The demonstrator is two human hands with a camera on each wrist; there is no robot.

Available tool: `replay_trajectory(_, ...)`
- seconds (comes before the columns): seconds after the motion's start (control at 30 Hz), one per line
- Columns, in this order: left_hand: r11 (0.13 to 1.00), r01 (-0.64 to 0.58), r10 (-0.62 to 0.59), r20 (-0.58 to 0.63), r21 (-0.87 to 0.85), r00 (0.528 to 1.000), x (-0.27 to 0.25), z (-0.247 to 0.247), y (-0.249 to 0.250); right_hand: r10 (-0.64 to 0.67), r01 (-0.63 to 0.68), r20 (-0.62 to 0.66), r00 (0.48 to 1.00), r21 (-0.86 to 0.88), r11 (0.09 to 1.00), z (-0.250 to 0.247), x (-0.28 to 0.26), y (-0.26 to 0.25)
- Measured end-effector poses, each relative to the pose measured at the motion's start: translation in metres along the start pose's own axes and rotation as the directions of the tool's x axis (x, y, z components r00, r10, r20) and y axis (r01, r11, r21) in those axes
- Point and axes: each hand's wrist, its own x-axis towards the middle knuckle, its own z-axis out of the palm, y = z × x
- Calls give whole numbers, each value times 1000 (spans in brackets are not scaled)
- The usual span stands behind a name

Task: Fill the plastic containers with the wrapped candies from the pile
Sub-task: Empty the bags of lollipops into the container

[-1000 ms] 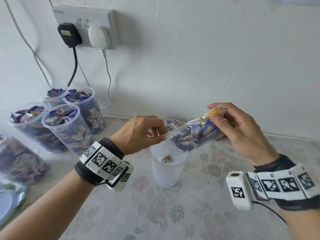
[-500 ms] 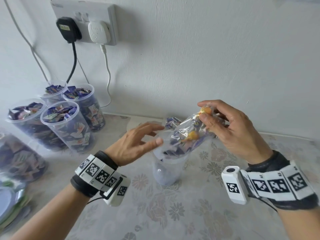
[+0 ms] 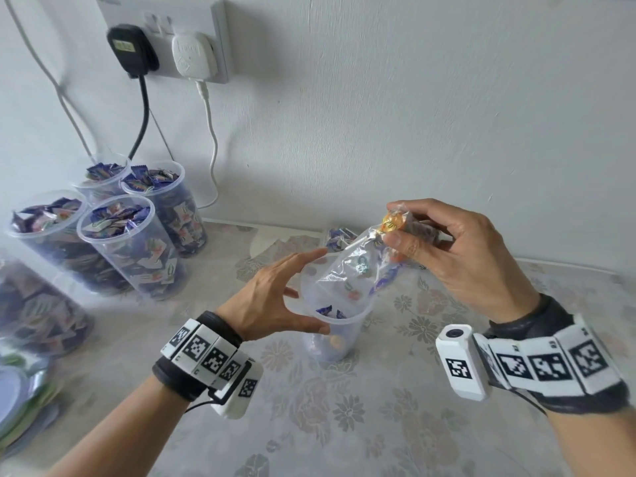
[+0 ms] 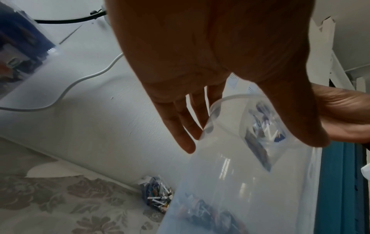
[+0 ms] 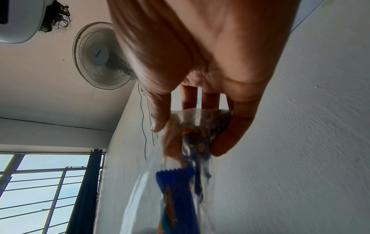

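Note:
A clear plastic container (image 3: 340,335) stands on the flowered tablecloth with a few wrapped candies (image 3: 335,342) at its bottom. My right hand (image 3: 395,228) pinches the closed end of a clear plastic bag (image 3: 358,270), tilted mouth-down into the container. Blue and orange candies slide down inside the bag (image 5: 176,190) below my right hand (image 5: 190,137). My left hand (image 3: 285,297) brackets the container's rim, fingers straight behind it and thumb against its front wall. The left wrist view shows the left hand (image 4: 252,142) with the container (image 4: 230,174) between thumb and straight fingers. The candy pile (image 3: 339,235) lies behind, by the wall.
Several filled containers (image 3: 134,246) stand at the left near the wall, with a larger candy jar (image 3: 34,311) and stacked lids (image 3: 17,407) further left. A wall socket (image 3: 165,39) trails a black and a white cable down behind them.
My left hand let go of the bag's mouth and moved down to the container's rim. The right hand tipped the bag steeper, and most candies have dropped out of it.

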Motion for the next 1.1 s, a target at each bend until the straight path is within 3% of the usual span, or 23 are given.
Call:
replay_trajectory(0.3, 997, 21, -22, -18, -74, 1000, -3, 10, -5, -34, 32, 44, 998, 47, 998, 11, -1, -3)
replay_trajectory(0.5, 970, 54, -65, -36, -238, 997, -5, 25, -10, -71, 70, 35, 997, 28, 997, 11, -2, -4)
replay_trajectory(0.8, 967, 61, -69, -27, -248, 997, -5, 24, -13, -159, 163, 59, 986, -81, 983, 19, 1, -1)
replay_trajectory(1.1, 965, 69, -77, -23, -252, 997, -6, 25, -14, -197, 195, -6, 980, -109, 975, 13, 4, -6)
